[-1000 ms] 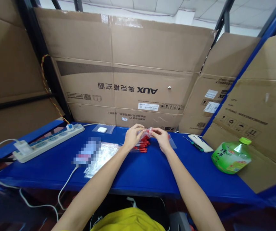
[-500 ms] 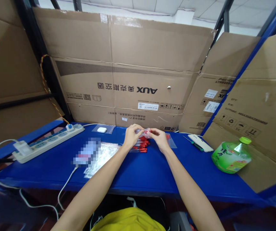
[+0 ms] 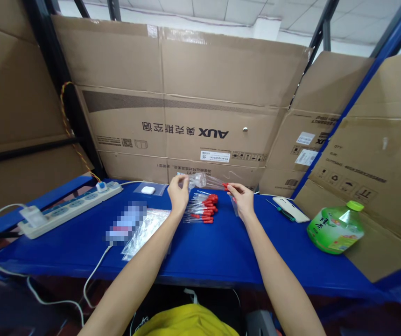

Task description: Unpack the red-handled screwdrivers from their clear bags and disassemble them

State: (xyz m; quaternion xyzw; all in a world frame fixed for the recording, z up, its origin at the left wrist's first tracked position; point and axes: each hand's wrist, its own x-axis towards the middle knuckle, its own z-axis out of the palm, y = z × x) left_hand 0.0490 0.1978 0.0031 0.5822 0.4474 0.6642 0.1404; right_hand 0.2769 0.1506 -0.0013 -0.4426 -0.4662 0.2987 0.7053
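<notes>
My left hand (image 3: pixel 178 192) pinches one end of a small clear plastic bag (image 3: pixel 200 180) held above the blue table (image 3: pixel 221 247). My right hand (image 3: pixel 242 199) grips a red-capped clear dropper (image 3: pixel 221 184) whose thin end points into the bag's mouth. Below and between the hands lies a pile of several red-capped droppers (image 3: pixel 203 209). A second clear bag (image 3: pixel 234 205) hangs by my right hand.
A stack of clear bags (image 3: pixel 144 228) and a blurred item (image 3: pixel 125 221) lie to the left. A white power strip (image 3: pixel 67 208) and an earbud case (image 3: pixel 148 189) sit far left. A green bottle (image 3: pixel 336 227) and a white phone (image 3: pixel 291 207) sit right. Cardboard boxes (image 3: pixel 193 107) wall the back.
My hands have drawn apart and risen a little; the bag is now stretched out from my left hand, with the dropper in my right hand at its mouth.
</notes>
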